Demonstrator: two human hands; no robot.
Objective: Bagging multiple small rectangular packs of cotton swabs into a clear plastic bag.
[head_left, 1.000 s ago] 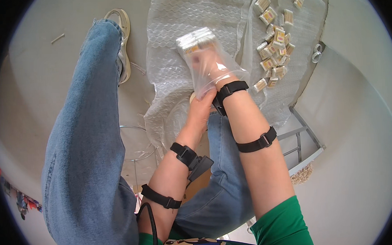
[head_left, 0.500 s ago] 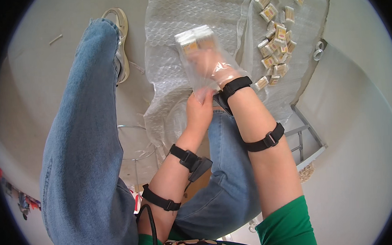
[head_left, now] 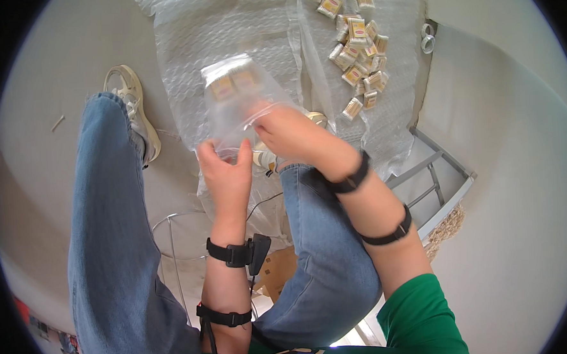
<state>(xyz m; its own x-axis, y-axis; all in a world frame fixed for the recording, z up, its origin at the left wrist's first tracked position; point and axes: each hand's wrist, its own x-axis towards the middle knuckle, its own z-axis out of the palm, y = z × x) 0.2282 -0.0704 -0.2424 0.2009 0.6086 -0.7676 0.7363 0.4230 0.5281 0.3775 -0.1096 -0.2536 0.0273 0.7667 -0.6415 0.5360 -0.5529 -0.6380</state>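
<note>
My left hand grips the near, mouth end of a clear plastic bag, its thumb and fingers spread along the edge. At the bag's far end lie small packs of cotton swabs with yellow labels, side by side. My right hand is at the bag's right side, with its fingertips behind or within the blurred film; whether they hold anything cannot be made out. To the right, a loose heap of similar cotton swab packs rests on bubble wrap.
Sheets of bubble wrap cover the floor ahead. A grey metal frame stands at the right, with white rings farther off. A wire stand and a cardboard box are near my legs. A small white stick lies left.
My right hand has drawn back toward me from deep inside the bag, leaving the swab packs at its far end. My left hand's thumb and fingers have spread at the bag's mouth. The view has shifted.
</note>
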